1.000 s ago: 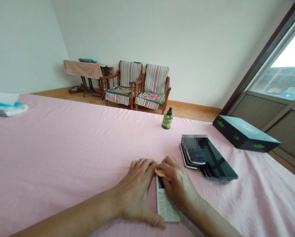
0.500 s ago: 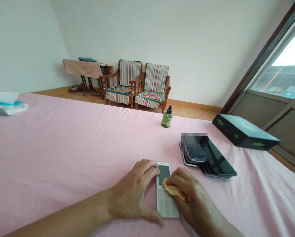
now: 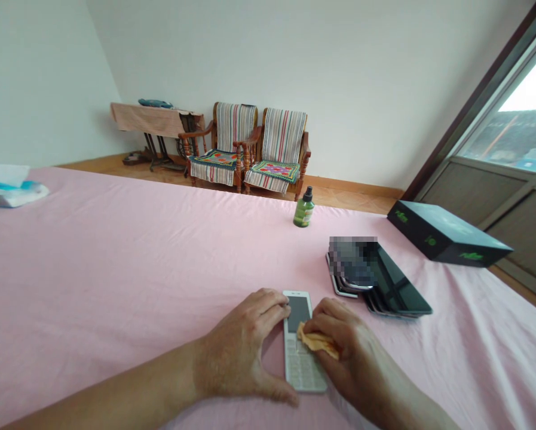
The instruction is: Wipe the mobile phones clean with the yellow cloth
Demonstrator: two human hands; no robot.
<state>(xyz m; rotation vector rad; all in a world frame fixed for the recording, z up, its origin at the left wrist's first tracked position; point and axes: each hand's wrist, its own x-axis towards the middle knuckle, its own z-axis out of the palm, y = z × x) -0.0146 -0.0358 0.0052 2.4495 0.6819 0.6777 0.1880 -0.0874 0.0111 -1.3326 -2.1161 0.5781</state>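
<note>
A white keypad mobile phone (image 3: 304, 371) lies face up on the pink cloth, its dark screen at the far end. My left hand (image 3: 245, 346) holds it along the left side, fingertips at the screen's edge and thumb by the lower corner. Pinched in my right hand (image 3: 346, 343) is a small yellow cloth (image 3: 315, 341), pressed on the phone between screen and keys. The right-hand fingers cover part of the phone's right edge.
Beyond my right hand lie stacked phones (image 3: 343, 291) and dark tablets (image 3: 400, 283), partly blurred out. A green spray bottle (image 3: 302, 214) stands near the far edge. A black box (image 3: 447, 236) sits at right, a tissue pack (image 3: 14, 194) at far left. Two chairs (image 3: 274, 143) stand beyond.
The yellow cloth in my right hand has shifted very slightly right on the phone. My left hand keeps its hold. The whole view has tilted a little, moving the background slightly upward.
</note>
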